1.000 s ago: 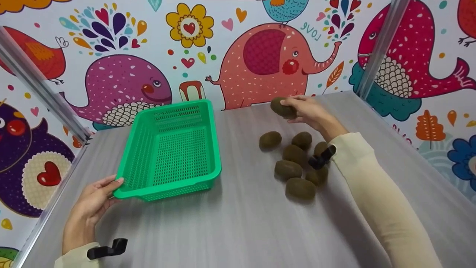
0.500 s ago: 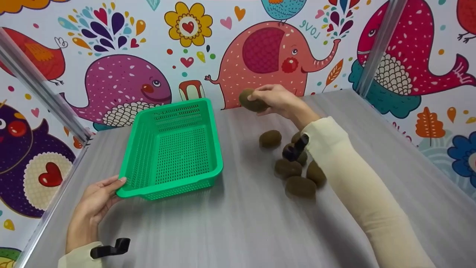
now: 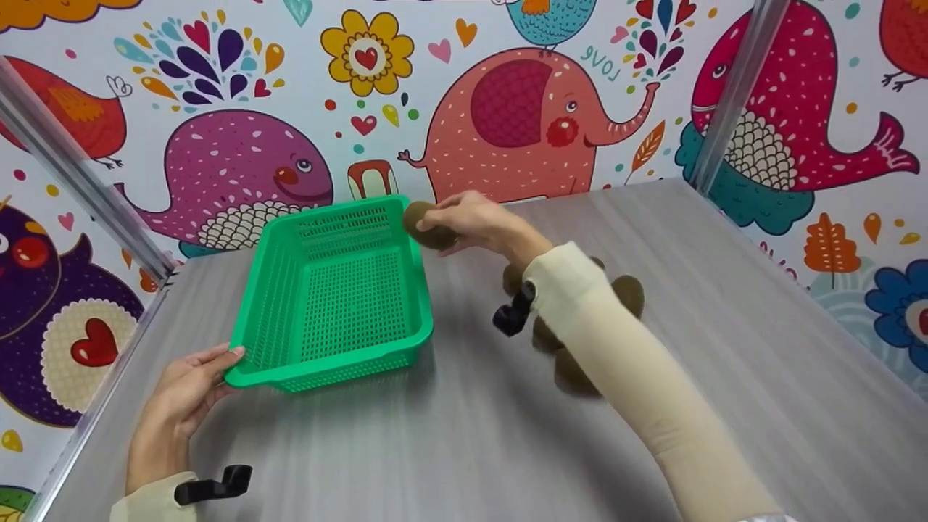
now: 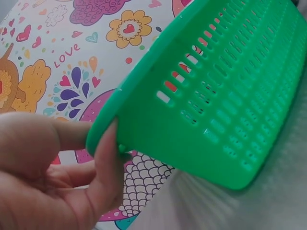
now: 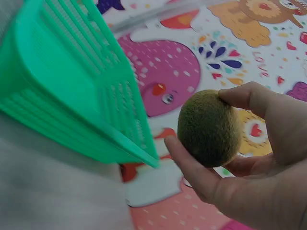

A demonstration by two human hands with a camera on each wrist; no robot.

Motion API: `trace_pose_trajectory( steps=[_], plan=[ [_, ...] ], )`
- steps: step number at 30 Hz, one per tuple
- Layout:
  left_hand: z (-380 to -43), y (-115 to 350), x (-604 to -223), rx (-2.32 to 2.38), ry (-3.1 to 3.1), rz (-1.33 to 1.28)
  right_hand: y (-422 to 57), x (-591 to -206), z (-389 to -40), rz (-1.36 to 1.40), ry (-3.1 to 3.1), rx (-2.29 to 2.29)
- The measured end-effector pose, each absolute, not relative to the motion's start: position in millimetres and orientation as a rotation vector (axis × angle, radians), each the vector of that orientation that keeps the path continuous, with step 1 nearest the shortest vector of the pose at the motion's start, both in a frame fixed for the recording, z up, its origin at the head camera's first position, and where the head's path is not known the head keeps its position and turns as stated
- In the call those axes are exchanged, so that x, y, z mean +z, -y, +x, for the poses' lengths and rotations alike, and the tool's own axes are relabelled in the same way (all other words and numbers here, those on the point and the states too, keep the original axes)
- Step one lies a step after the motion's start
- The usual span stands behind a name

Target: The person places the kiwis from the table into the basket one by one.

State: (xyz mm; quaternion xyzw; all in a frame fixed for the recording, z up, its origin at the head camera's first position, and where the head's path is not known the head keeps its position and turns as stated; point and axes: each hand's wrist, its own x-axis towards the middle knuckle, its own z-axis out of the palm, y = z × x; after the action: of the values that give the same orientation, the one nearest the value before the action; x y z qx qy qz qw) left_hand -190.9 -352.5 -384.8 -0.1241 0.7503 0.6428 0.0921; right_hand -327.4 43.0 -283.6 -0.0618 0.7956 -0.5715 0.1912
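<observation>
My right hand grips a brown fuzzy kiwi between thumb and fingers. In the head view that kiwi overlaps the far right rim of a green plastic basket. The basket has slotted walls, and its mesh floor shows bare. At its near left corner my left hand pinches the rim, thumb on one side and fingers on the other, as the left wrist view also shows. Several more kiwis lie on the table to the right, partly hidden behind my right forearm.
The grey table ends at a wall printed with cartoon animals. Metal posts stand at the back corners. Each sleeve carries a black wrist mount.
My right hand has carried the kiwi left from above the pile to the basket's far right rim. The left hand keeps its pinch on the basket, which has barely moved.
</observation>
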Motion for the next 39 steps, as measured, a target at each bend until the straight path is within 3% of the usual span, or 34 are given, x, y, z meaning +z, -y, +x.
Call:
trace_pose_trajectory(
  steps=[21,39],
  plan=[
    [-189,359,-385,1.928,-2.214,-0.399,50,-319,-310,-0.286,-2.205,-1.472],
    [-191,354,-385,1.979,-2.157,-0.411,83,-354,-303,-0.353,-2.230,-1.312]
  ],
)
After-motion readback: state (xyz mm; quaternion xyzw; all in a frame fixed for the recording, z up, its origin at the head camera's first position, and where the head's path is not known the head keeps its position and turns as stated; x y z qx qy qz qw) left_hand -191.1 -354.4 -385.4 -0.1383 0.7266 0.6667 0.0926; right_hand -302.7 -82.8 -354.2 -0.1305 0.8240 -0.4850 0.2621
